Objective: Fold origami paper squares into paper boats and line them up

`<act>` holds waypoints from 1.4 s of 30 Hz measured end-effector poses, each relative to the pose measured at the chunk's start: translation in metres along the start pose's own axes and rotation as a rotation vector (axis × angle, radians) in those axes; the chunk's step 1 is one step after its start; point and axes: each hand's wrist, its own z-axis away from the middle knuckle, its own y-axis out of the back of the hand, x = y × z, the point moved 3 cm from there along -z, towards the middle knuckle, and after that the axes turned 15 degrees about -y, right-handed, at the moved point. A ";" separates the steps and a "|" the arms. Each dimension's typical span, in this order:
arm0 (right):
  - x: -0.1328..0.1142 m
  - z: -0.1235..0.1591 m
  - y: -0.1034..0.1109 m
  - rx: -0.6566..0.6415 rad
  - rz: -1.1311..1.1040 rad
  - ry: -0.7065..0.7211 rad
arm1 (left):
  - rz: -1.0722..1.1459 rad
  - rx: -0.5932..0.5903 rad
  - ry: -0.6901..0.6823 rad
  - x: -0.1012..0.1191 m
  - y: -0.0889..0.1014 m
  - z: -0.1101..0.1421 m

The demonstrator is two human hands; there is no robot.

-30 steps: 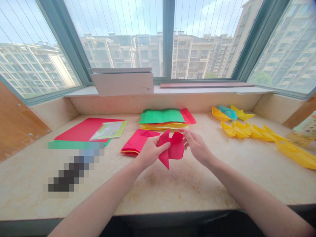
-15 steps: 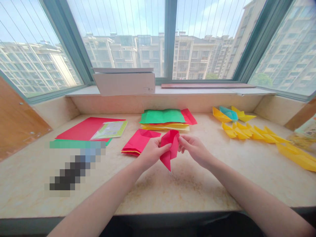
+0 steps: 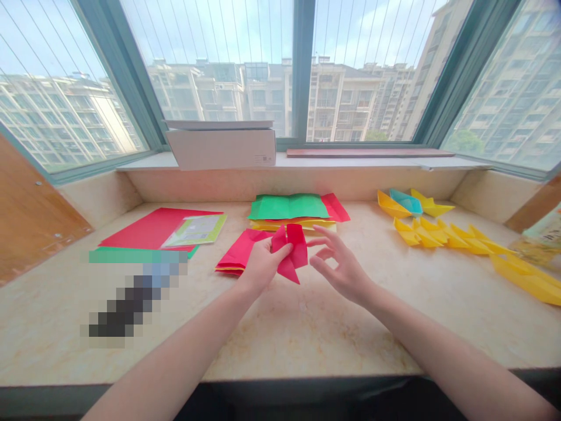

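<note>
In the head view, the left hand (image 3: 263,264) is clamped on a folded piece of red origami paper (image 3: 289,252), pinching it between thumb and fingers, and holds it up over the middle of the marble counter (image 3: 307,333). The right hand (image 3: 342,270) is open with its fingers spread, apart from the paper but just to its right. Just left of the held piece lies a folded stack of red and yellow paper (image 3: 232,254). Beyond it, at upper centre, a green sheet (image 3: 287,206) lies on more red and yellow paper (image 3: 293,225). To the left lie a red sheet (image 3: 146,229) and a printed green-edged leaflet (image 3: 195,230), with a pixelated, unreadable object (image 3: 135,295) nearer the person. Yellow paper boats (image 3: 442,240) and one teal boat (image 3: 405,202) sit at the right of the frame. A white cardboard box (image 3: 221,147) and a reddish-brown board (image 3: 370,152) rest on the windowsill (image 3: 350,162) at the top of the frame.
</note>
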 end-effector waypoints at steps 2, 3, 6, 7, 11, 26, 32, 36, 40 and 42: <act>-0.005 0.002 0.000 0.025 0.088 0.098 | -0.029 0.005 -0.013 0.000 0.002 -0.001; -0.006 0.003 -0.001 0.036 0.130 0.143 | -0.040 0.001 -0.022 0.000 0.002 -0.001; -0.004 0.001 -0.002 0.067 0.216 0.207 | -0.057 -0.007 -0.053 0.001 0.002 -0.002; -0.003 0.000 -0.002 0.079 0.233 0.207 | -0.061 -0.003 -0.063 0.001 0.002 -0.002; 0.007 -0.003 -0.002 0.116 0.272 0.140 | -0.049 0.029 -0.075 0.001 0.003 -0.002; -0.002 -0.002 -0.001 0.053 0.240 0.115 | -0.018 0.030 -0.137 0.001 0.002 -0.003; -0.006 -0.001 -0.002 0.022 0.239 0.154 | -0.003 0.016 -0.144 0.003 0.002 -0.003; -0.003 -0.003 -0.001 0.078 0.215 0.136 | -0.001 -0.045 -0.136 0.003 -0.002 -0.002; 0.001 -0.006 0.006 0.194 0.213 0.097 | 0.014 -0.165 -0.082 0.002 -0.009 0.002; 0.001 -0.007 0.009 0.226 0.208 0.093 | 0.033 -0.216 -0.044 0.002 -0.012 0.003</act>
